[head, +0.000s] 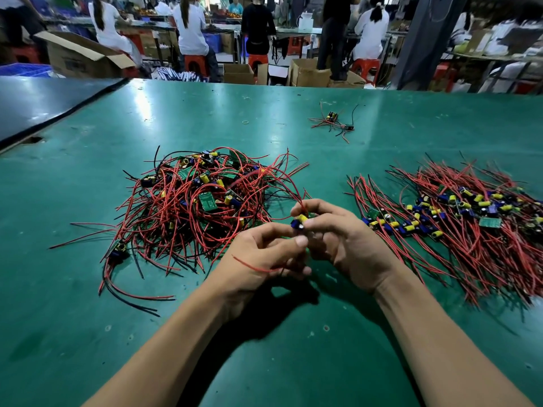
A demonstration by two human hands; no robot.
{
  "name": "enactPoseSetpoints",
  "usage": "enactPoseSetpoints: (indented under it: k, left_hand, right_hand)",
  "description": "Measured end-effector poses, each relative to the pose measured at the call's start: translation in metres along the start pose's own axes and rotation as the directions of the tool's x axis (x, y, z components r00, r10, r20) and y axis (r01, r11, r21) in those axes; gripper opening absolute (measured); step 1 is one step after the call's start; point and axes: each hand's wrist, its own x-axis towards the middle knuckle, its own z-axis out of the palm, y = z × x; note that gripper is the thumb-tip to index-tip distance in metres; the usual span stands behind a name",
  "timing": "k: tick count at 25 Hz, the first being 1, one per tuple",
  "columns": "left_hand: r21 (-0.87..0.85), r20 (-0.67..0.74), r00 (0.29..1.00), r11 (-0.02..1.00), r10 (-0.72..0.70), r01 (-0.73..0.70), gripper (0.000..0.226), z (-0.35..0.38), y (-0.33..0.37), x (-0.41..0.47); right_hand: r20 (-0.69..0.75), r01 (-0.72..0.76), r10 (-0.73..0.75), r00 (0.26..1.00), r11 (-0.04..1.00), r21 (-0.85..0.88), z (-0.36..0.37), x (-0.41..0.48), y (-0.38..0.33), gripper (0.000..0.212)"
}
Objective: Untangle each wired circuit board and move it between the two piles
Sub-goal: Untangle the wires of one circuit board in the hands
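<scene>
Circuit-board piles: tangled pile at left, combed pile at right.
Hands: left hand & right hand together, both pinching held board.
Held board: btwn piles; light, leads floppy, likely snag; grip PCB edges.

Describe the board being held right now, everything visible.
The held board is small and mostly hidden by fingers. A yellow cylindrical capacitor and a dark blue component show on it. Thin red leads rise from it and arc back toward the tangled pile, so it does not look free yet. Another red lead lies across the left hand. Both hands pinch it, the right hand from the other side, above the green table between the two piles.
</scene>
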Motion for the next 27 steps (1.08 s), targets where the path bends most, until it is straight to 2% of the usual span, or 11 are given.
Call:
enactPoseSetpoints:
  k: [2,6,8,11,15,17,20,24,27]
  left_hand:
    - [0.048,-0.032,0.999,0.999,0.017,-0.015,0.019,0.002,-0.004,-0.001]
    - [0.140,-0.041,0.998,0.989,0.042,-0.036,0.011,0.003,-0.006,-0.002]
    - [0.191,-0.024,0.999,0.981,0.044,-0.039,0.014,0.005,-0.005,-0.003]
    - [0.218,-0.025,0.998,0.974,0.062,-0.055,0.027,0.009,-0.005,-0.002]
    - [0.237,-0.091,0.985,0.964,0.143,-0.118,0.016,0.008,-0.004,-0.002]
    - [0.227,-0.072,0.991,0.969,0.116,-0.097,0.021,0.007,-0.003,-0.002]
    - [0.232,-0.053,0.996,0.971,0.077,-0.063,0.013,0.008,0.000,-0.001]
    - [0.291,-0.090,0.987,0.952,0.131,-0.100,0.012,0.009,-0.001,0.000]
    - [0.267,-0.115,0.984,0.959,0.134,-0.099,0.016,0.010,-0.003,-0.001]
  right_hand:
    - [-0.052,0.016,-0.019,0.998,0.999,-0.050,-0.001,0.001,0.003,0.010]
    - [-0.292,0.063,-0.135,0.947,0.968,-0.243,-0.003,0.006,0.006,0.032]
    - [-0.336,0.038,-0.128,0.933,0.964,-0.262,-0.003,0.008,0.006,0.040]
    - [-0.261,-0.001,-0.036,0.965,0.990,-0.140,0.002,0.008,0.006,0.041]
    - [-0.182,-0.046,0.034,0.983,0.997,-0.063,0.009,0.008,0.011,0.035]
    - [-0.179,-0.057,0.051,0.983,0.998,-0.031,0.010,0.009,0.013,0.034]
    - [-0.108,-0.125,0.131,0.985,0.990,0.060,0.010,0.009,0.012,0.036]
    - [-0.052,-0.090,0.093,0.994,0.994,0.064,0.010,0.009,0.015,0.032]
    - [-0.028,-0.078,0.078,0.997,0.997,0.012,0.013,0.007,0.019,0.031]
